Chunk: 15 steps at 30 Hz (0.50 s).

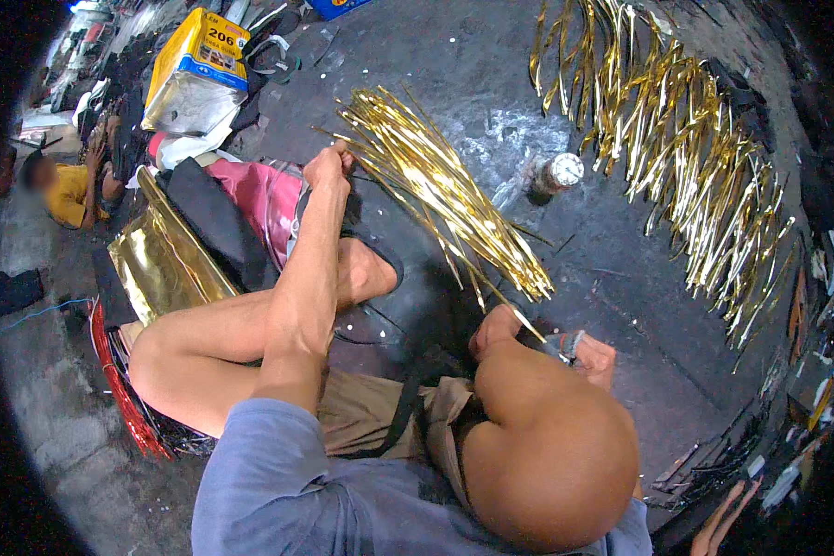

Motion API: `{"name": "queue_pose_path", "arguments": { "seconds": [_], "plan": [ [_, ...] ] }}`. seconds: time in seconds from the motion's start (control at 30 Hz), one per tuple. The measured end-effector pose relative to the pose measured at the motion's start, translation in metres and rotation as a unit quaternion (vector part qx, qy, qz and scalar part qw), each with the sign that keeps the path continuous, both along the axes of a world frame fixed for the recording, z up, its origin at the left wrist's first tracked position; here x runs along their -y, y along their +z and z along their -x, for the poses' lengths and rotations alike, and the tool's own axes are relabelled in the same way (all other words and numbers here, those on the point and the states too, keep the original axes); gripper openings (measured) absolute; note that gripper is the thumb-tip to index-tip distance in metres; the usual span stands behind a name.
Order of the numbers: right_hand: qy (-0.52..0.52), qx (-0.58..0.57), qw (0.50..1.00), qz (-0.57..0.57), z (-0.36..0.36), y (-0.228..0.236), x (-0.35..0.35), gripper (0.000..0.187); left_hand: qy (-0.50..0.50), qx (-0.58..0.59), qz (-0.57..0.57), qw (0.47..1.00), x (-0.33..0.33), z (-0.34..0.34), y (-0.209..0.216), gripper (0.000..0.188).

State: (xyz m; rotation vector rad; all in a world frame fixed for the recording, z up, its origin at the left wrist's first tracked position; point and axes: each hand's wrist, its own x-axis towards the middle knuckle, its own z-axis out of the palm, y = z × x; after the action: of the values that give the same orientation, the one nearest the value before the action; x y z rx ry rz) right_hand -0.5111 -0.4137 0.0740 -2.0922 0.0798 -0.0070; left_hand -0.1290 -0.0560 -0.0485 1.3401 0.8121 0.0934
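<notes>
On the dark floor point(389, 65), centre: gold strip bundle point(445, 199) | left hand point(326, 169): fingers pinching strands at far end, seemingly keeping them straight | right hand point(595, 358): by near end, finger state unclear

I see a worn grey floor point(56, 398), white smears point(521, 130) across its dark stretch, scraps point(778, 489) along the right edge.

Rectangular tin point(197, 69), yellow, blue and silver, upper left. Yellow panel: one large dark printed number point(221, 38); smaller dark lettering point(215, 47) above and below it. Remaining fine print on the tin too small to read.
</notes>
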Motion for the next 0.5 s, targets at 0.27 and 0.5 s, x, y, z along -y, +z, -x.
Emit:
{"name": "queue_pose_path", "arguments": {
  "seconds": [0.27, 0.5],
  "plan": [
    [0.045, -0.081, 0.996, 0.015, -0.007, -0.032, -0.012, 0.029, -0.080, -0.084, -0.555, 0.824, -0.053, -0.017, -0.039, 0.029],
    [0.015, 0.036, 0.993, 0.110, -0.026, -0.043, -0.014, 0.034, -0.291, -0.163, -0.470, 0.817, 0.093, 0.035, 0.022, 0.046]
  ]
}}
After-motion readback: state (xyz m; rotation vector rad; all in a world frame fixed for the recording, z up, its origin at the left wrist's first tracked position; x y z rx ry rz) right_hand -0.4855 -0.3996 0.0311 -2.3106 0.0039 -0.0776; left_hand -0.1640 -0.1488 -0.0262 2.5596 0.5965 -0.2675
